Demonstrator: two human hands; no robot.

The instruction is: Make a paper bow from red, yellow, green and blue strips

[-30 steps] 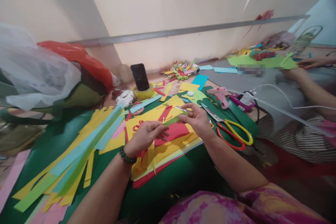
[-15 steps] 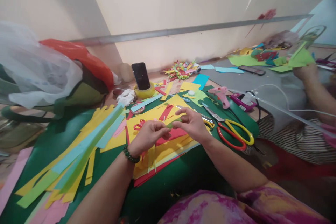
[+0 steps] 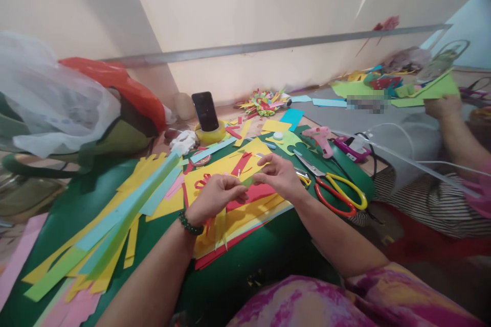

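A small green paper strip (image 3: 248, 181) is pinched between both my hands above a stack of yellow and red paper sheets (image 3: 233, 212). My left hand (image 3: 215, 198), with a dark bead bracelet at the wrist, closes its fingers on the strip's left end. The strip's right end is held by the closed fingertips of my right hand (image 3: 278, 176). Orange-and-yellow-handled scissors (image 3: 333, 191) lie just right of my right hand on the green sheet (image 3: 72, 214).
Long yellow, blue and green paper strips (image 3: 115, 225) fan out at the left. A phone (image 3: 205, 111) stands in a yellow tape roll. A pink glue gun (image 3: 320, 138) lies beyond the scissors. Plastic bags (image 3: 57, 102) pile at the far left. Another person's arm (image 3: 456, 133) works at the right.
My hands have drawn closer together, and the green strip between them looks shorter than a second ago. The other person at the right has lifted a green sheet.
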